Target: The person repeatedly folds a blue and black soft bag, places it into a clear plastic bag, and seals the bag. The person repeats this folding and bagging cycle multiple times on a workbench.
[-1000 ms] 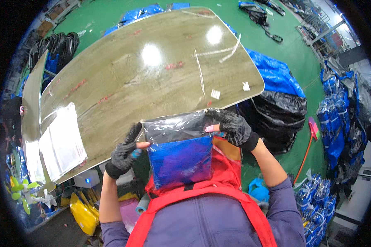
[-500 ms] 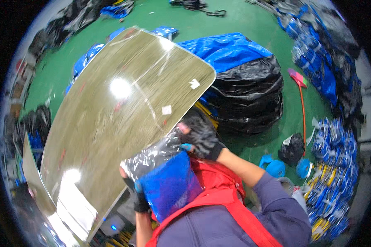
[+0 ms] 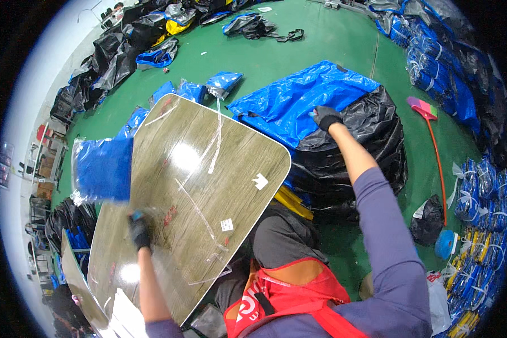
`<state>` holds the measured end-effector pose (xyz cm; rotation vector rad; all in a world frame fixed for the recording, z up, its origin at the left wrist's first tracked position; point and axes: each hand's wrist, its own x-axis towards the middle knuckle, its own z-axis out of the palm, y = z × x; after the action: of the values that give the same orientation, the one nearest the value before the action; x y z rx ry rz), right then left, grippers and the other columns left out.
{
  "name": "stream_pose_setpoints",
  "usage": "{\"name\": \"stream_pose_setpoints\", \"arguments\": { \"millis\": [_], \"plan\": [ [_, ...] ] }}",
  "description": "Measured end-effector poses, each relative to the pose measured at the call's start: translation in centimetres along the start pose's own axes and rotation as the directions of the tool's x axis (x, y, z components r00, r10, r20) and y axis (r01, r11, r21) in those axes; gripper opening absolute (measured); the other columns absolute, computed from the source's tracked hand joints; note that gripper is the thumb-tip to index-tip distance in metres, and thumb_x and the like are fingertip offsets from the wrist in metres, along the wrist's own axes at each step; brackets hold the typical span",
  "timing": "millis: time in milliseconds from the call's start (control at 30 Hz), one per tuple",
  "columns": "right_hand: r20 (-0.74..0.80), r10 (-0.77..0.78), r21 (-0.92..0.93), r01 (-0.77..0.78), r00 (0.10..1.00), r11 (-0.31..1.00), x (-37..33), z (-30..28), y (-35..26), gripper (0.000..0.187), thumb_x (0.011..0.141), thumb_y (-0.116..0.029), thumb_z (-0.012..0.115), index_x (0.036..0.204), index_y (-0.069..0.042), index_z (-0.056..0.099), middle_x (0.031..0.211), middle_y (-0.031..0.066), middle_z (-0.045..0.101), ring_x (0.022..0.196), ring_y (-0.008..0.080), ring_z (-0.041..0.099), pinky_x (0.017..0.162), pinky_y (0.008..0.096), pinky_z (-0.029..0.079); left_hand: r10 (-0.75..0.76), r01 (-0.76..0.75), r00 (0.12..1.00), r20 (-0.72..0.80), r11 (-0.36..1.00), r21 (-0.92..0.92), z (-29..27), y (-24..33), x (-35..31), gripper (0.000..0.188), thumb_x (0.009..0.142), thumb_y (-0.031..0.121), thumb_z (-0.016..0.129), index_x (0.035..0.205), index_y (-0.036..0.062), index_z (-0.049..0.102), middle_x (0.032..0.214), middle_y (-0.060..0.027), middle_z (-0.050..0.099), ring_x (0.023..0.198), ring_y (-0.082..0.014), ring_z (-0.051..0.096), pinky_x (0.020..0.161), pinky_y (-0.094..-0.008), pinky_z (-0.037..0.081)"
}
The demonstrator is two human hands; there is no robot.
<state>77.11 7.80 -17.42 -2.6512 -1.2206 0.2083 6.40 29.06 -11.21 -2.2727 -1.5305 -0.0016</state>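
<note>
A flat blue packet (image 3: pixel 102 170) in a clear plastic bag hangs past the left edge of the wood-grain tabletop (image 3: pixel 208 186), apparently in the air. Just below its lower corner is my left hand (image 3: pixel 141 230), in a black fingerless glove; a small gap shows between them. Motion smears its fingers. My right hand (image 3: pixel 327 117), in a matching glove, is closed on the blue plastic sheet (image 3: pixel 290 101) that tops a big black plastic bundle (image 3: pixel 349 152). Blue shows at its fingertips.
Several blue packets (image 3: pixel 222 84) lie beyond the tabletop on the green floor. An orange-handled broom (image 3: pixel 438 163) and a black bag (image 3: pixel 428 219) are at the right. Tied blue and yellow bundles (image 3: pixel 479 253) are stacked along the right side. Black sheeting (image 3: pixel 110 53) is heaped at far left.
Both hands were at the packet over my lap. The packet and my left hand have moved left, now apart. My right hand has reached forward and right to the blue sheet.
</note>
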Motion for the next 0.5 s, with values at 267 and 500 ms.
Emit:
{"name": "stream_pose_setpoints", "arguments": {
  "millis": [267,500],
  "plan": [
    [0.329,-0.063,-0.151,0.118,0.942,0.981,-6.6,5.8,-0.7,0.055,0.086,-0.049,0.048,0.134,-0.022,0.051,0.140,0.0154,0.046,0.132,0.0327,0.040,0.111,0.0414,0.027,0.709,-0.468,0.666,-0.234,0.153,-0.870,-18.4,39.1,0.6,0.031,0.079,0.022,0.062,0.105,0.0046,0.063,0.107,-0.0163,0.063,0.100,-0.0341,0.058,0.091,-0.0417,0.045],
    [-0.529,-0.058,0.250,0.220,0.847,0.943,-4.9,-12.6,-5.6,0.037,0.095,-0.040,0.045,0.093,-0.012,0.069,0.090,0.0211,0.065,0.081,0.0426,0.061,0.069,0.0478,0.049,0.938,0.153,0.341,-0.065,-0.124,-0.980,-20.2,28.3,-13.8,0.052,0.094,0.033,0.057,0.134,0.0017,0.049,0.128,-0.0108,0.057,0.116,-0.0186,0.053,0.103,-0.0323,0.037]
  ]
}}
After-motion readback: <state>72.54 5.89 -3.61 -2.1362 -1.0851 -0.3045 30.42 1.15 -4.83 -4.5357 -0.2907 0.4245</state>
